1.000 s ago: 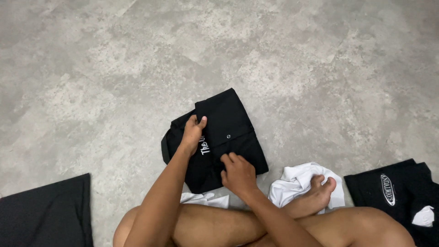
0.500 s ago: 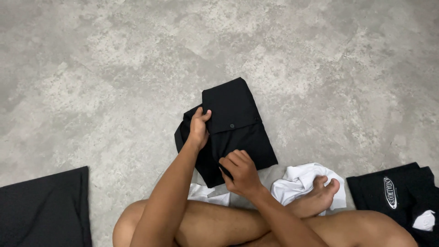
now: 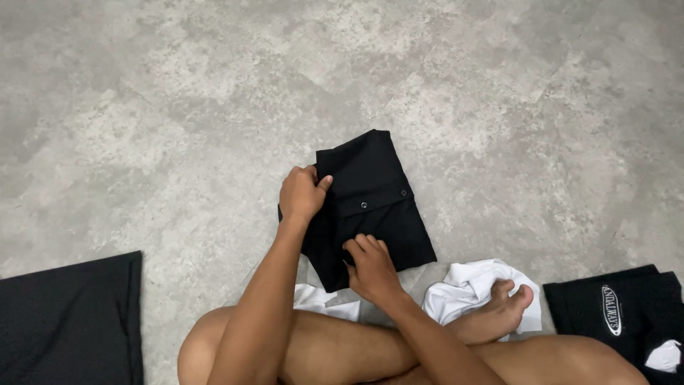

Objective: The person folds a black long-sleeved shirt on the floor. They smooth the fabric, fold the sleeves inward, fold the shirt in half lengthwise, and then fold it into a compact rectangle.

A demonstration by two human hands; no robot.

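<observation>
A folded black garment [image 3: 374, 203] with a buttoned pocket flap lies on the grey stone floor [image 3: 178, 107] in front of my crossed legs. My left hand [image 3: 303, 192] grips its upper left edge, thumb on top of the cloth. Fingers bent, my right hand [image 3: 370, 265] presses on the garment's near edge. Part of the garment's lower left side is hidden behind my hands.
White cloth [image 3: 474, 289] lies crumpled by my bare foot [image 3: 499, 314], with more white cloth under my legs. A black garment with a white oval patch [image 3: 616, 314] sits at the right edge. Another black cloth [image 3: 68, 321] lies at the lower left.
The garment's left part has been folded in, so the printed side no longer shows and the bundle is narrower. Both hands stayed on it, shifting slightly right.
</observation>
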